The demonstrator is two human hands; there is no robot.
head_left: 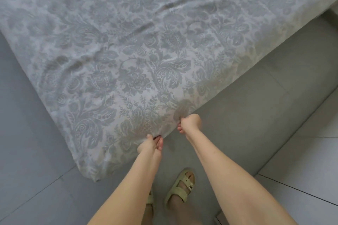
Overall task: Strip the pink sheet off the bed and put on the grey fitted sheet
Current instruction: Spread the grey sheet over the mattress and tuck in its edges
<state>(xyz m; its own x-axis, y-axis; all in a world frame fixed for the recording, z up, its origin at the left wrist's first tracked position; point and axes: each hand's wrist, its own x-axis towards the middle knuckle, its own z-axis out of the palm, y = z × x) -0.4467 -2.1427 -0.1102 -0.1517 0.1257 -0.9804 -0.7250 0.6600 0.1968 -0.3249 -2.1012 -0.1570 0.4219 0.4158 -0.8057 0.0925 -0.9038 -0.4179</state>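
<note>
- The floor [301,160] is laid in large pale tiles with thin dark joints. It shows to the lower right of the grey fitted sheet [128,51] and again, in a bluer shade, to its left and lower left.
- The grey fitted sheet fills the upper and middle part of the view. It is pale grey with a darker grey damask print of flowers, leaves and scrolls.
- It lies fairly flat, with a few long creases running diagonally across its upper middle and left side.
- It wraps down over the near edge, and its nearest corner points toward the lower left, rounded and covered.
- A plain grey surface [256,100] runs along the sheet's right-hand edge and sits lower than it. What it is I cannot tell.
- Two bare forearms reach up from the bottom of the view to the sheet's near edge.
- The left hand [152,142] sits at that edge, nearer the covered corner. Its fingers are curled and pinch the fabric.
- The right hand [190,122] sits just beside it, further along the same edge, clenched around the hem of the sheet.
- Below the sheet's edge, between the forearms, stands a foot in a pale green buckled sandal [182,188].
- A second sandal [150,198] peeks from behind the left forearm.
</note>
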